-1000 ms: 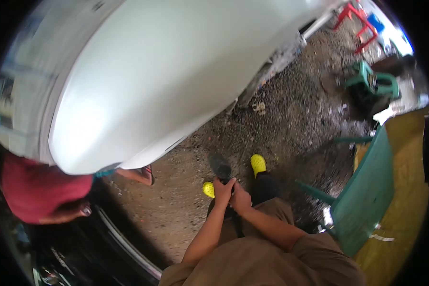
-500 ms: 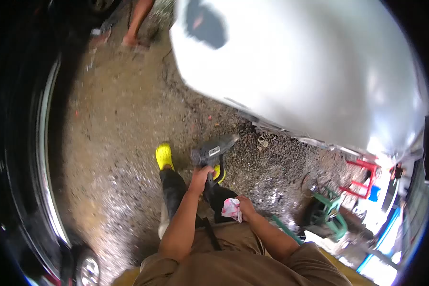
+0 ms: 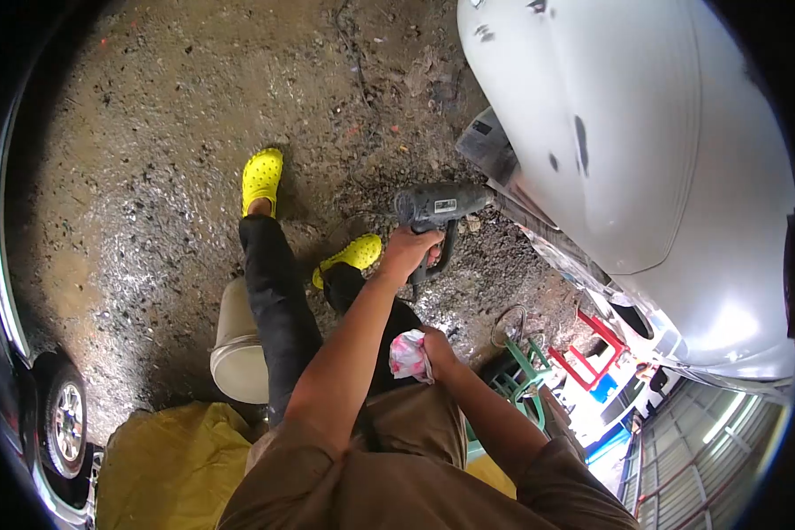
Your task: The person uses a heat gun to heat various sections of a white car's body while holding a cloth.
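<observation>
You have your left hand [image 3: 408,250] wrapped around the handle of a black, pistol-shaped power tool with a pale label [image 3: 443,206], its nose aimed toward the lower edge of a glossy silver-white vehicle body [image 3: 609,132]. Whether the nose touches that edge or only overlaps it in this view, you cannot tell. Your right hand [image 3: 440,349] is closed on a crumpled white-and-pink cloth [image 3: 410,355], near your lap and well apart from the bodywork.

As for progress, picking up is done: tool and cloth are both in your grip. The cloth is not against the bodywork, and nothing shows whether the tool is running. Dark patches lie on the silver-white surface; marks or reflections, you cannot tell, so how much there is finished or left stays unclear.

By your leg stands an off-white plastic bucket [image 3: 238,367], and your bright yellow perforated shoes [image 3: 262,177] are on the wet, gravelly brown ground [image 3: 168,132]
</observation>
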`<state>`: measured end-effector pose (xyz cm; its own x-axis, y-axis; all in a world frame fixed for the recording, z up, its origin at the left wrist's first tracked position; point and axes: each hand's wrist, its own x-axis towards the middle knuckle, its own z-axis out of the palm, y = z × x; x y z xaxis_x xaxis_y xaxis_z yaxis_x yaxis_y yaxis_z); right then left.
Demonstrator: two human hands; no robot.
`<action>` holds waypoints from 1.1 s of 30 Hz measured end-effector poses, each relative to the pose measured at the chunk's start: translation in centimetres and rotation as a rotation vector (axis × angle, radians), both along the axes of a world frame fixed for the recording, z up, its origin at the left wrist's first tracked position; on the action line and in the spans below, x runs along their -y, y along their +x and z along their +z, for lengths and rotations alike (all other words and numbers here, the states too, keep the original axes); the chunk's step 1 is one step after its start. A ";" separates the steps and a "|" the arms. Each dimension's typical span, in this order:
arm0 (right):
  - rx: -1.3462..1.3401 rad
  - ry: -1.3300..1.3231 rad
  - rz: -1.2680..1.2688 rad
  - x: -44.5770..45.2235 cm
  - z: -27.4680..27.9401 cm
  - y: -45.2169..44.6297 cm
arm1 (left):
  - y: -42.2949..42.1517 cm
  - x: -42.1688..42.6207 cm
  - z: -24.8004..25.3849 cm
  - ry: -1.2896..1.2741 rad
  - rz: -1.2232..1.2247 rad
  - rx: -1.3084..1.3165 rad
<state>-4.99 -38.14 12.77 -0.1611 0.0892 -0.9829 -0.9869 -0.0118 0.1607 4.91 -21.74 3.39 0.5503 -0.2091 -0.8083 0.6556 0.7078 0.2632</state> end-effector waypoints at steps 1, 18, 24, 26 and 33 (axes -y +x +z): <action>0.031 -0.102 0.057 -0.5 -0.2 0.0 | 0.2 0.3 -0.4 -0.007 0.030 0.003; 0.034 -0.193 0.070 3.7 -6.4 -5.6 | 4.7 -3.0 -3.0 -0.054 0.180 -0.031; -0.129 -0.085 -0.121 2.1 -5.9 -4.7 | 6.0 -3.7 -3.4 -0.026 0.164 0.041; -0.140 -0.081 -0.137 0.7 -5.0 -3.8 | 6.2 -3.7 -3.5 -0.008 0.143 0.046; -0.156 -0.183 -0.143 -1.6 -4.1 -2.4 | 5.3 -4.5 -3.6 0.026 0.031 0.061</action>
